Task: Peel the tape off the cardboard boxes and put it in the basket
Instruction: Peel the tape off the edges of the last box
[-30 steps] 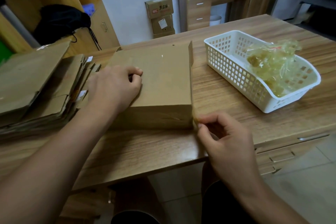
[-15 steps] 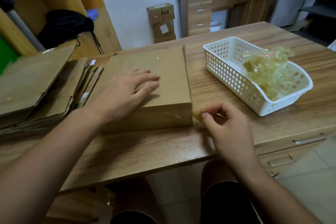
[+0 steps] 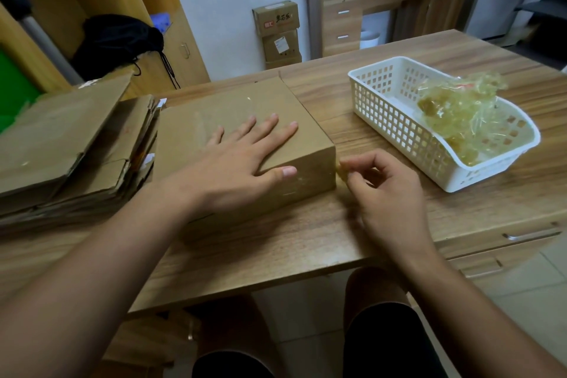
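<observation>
Your left hand (image 3: 242, 163) is pressing down on the box (image 3: 227, 113), fingers straight and spread. Your right hand (image 3: 386, 190) is pinching, thumb to forefinger, the tape (image 3: 340, 167) end at the box's near right corner; its run is unclear. The basket (image 3: 383, 120), holding 1 wad (image 3: 460, 113), is sitting right of that hand, nothing between; flattened cardboard (image 3: 61, 138) is lying left.

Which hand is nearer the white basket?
Right. The right hand pinches tape at the box corner, left of the basket; the left hand lies flat on the box top, farther away.
</observation>
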`<state>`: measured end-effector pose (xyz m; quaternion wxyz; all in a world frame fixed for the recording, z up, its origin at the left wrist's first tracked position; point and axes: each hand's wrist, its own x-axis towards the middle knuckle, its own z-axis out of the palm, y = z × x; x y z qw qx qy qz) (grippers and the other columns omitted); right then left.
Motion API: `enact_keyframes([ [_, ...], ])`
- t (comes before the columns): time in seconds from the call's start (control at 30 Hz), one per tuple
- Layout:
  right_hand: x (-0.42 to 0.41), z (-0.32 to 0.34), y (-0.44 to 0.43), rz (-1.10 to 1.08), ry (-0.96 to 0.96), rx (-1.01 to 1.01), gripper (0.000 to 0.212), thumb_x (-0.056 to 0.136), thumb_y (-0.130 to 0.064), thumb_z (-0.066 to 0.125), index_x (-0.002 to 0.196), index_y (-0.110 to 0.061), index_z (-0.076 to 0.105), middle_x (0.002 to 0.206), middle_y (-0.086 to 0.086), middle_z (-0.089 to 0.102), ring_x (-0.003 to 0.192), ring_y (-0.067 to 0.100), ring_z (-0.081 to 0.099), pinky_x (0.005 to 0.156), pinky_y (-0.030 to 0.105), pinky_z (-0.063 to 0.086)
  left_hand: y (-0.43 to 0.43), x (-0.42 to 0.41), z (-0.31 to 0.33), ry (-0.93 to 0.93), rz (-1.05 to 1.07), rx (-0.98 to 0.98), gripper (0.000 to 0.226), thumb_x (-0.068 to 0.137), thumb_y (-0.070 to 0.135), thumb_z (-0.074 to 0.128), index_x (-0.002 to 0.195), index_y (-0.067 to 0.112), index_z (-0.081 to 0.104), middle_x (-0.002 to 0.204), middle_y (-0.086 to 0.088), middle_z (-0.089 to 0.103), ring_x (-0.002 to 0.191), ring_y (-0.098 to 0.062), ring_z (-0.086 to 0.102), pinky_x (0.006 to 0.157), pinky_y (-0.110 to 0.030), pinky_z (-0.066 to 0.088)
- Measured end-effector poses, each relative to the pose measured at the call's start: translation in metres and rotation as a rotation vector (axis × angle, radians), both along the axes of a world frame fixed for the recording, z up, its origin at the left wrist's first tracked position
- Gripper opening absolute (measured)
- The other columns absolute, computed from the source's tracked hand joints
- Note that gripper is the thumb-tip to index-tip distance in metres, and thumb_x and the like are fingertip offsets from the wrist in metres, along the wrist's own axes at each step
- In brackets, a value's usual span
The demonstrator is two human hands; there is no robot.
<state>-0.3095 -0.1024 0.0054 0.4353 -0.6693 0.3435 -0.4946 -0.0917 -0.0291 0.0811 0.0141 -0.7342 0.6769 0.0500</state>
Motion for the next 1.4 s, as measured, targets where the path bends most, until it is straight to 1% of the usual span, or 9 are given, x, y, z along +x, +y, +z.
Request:
enact_keyframes([
  [0.3, 0.004, -0.002, 0.017, -0.124, 0.073, -0.128, 0.033, 0.087, 0.005, 0.066, 0.087, -0.028, 0.067, 0.087, -0.015, 0.068, 0.085, -0.004, 0.064, 0.072, 0.002, 0.041, 0.001, -0.001, -0.003, 0.010, 0.010, -0.031, 0.072, 0.082, 0.085, 0.008, 0.148, 0.064, -0.015, 0.166, 0.021, -0.012, 0.156, -0.012, -0.007, 0.125, -0.055, -0.001],
  [0.5, 0.016, -0.015, 0.067, 0.133, 0.123, -0.306, 0.020, 0.081, 0.001, 0.065, 0.084, -0.018, 0.069, 0.084, -0.006, 0.066, 0.083, 0.007, 0.065, 0.072, 0.022, 0.051, -0.015, -0.005, -0.003, -0.035, 0.144, -0.037, 0.069, 0.095, 0.074, 0.019, 0.156, 0.053, -0.006, 0.169, 0.012, -0.007, 0.157, -0.021, -0.002, 0.123, -0.060, 0.004],
  [0.67, 0.002, 0.000, 0.017, 0.091, 0.061, 0.001, 0.041, 0.092, 0.006, 0.062, 0.085, -0.035, 0.061, 0.092, -0.009, 0.071, 0.089, 0.002, 0.070, 0.073, 0.008, 0.048, -0.013, -0.008, -0.001, -0.025, 0.127, -0.018, 0.073, 0.090, 0.077, 0.015, 0.156, 0.053, -0.006, 0.169, 0.013, -0.007, 0.157, -0.019, -0.002, 0.123, -0.059, 0.003],
  [0.83, -0.004, 0.007, -0.011, 0.079, 0.129, 0.021, 0.028, 0.091, -0.003, 0.071, 0.094, -0.030, 0.063, 0.090, -0.008, 0.067, 0.080, 0.011, 0.068, 0.075, 0.029, 0.059, -0.014, -0.008, 0.000, -0.038, 0.135, -0.033, 0.073, 0.091, 0.076, 0.018, 0.156, 0.053, -0.004, 0.169, 0.013, -0.005, 0.157, -0.019, 0.000, 0.123, -0.059, 0.005],
  [0.97, 0.004, 0.002, -0.014, 0.006, 0.197, 0.040, 0.033, 0.087, -0.016, 0.078, 0.098, -0.036, 0.054, 0.092, -0.008, 0.064, 0.072, 0.021, 0.068, 0.072, 0.047, 0.058, -0.015, -0.010, 0.000, -0.044, 0.140, -0.037, 0.075, 0.089, 0.077, 0.019, 0.157, 0.052, -0.003, 0.170, 0.013, -0.004, 0.157, -0.019, 0.000, 0.123, -0.059, 0.006],
  [1.07, 0.013, 0.000, -0.013, -0.062, 0.237, -0.022, 0.041, 0.088, -0.015, 0.076, 0.104, -0.037, 0.045, 0.097, -0.008, 0.062, 0.076, 0.019, 0.071, 0.070, 0.040, 0.057, -0.014, -0.010, 0.001, -0.042, 0.136, -0.041, 0.076, 0.089, 0.078, 0.018, 0.157, 0.052, -0.003, 0.170, 0.013, -0.004, 0.157, -0.019, 0.000, 0.123, -0.059, 0.006],
  [1.17, 0.021, 0.001, -0.015, -0.107, 0.225, -0.054, 0.030, 0.092, -0.009, 0.069, 0.095, -0.033, 0.053, 0.104, -0.006, 0.060, 0.077, 0.011, 0.071, 0.070, 0.030, 0.059, -0.015, -0.010, 0.000, -0.050, 0.154, -0.046, 0.076, 0.088, 0.079, 0.018, 0.157, 0.052, -0.003, 0.170, 0.012, -0.004, 0.157, -0.019, 0.001, 0.123, -0.059, 0.007],
  [1.3, 0.032, -0.003, -0.011, -0.055, 0.200, -0.043, 0.017, 0.093, -0.025, 0.072, 0.099, -0.035, 0.059, 0.108, -0.007, 0.063, 0.086, -0.005, 0.066, 0.071, 0.008, 0.051, -0.020, -0.016, -0.004, -0.053, 0.200, -0.075, 0.074, 0.093, 0.077, 0.022, 0.157, 0.050, -0.001, 0.170, 0.010, -0.003, 0.157, -0.022, 0.001, 0.123, -0.061, 0.006],
  [1.4, 0.036, -0.004, -0.010, -0.069, 0.258, -0.076, 0.040, 0.084, -0.038, 0.081, 0.110, -0.035, 0.052, 0.107, -0.013, 0.054, 0.091, -0.004, 0.059, 0.073, 0.002, 0.043, -0.021, -0.017, -0.005, -0.038, 0.216, -0.085, 0.074, 0.093, 0.076, 0.022, 0.158, 0.048, 0.000, 0.170, 0.009, -0.002, 0.157, -0.023, 0.000, 0.122, -0.062, 0.004],
])
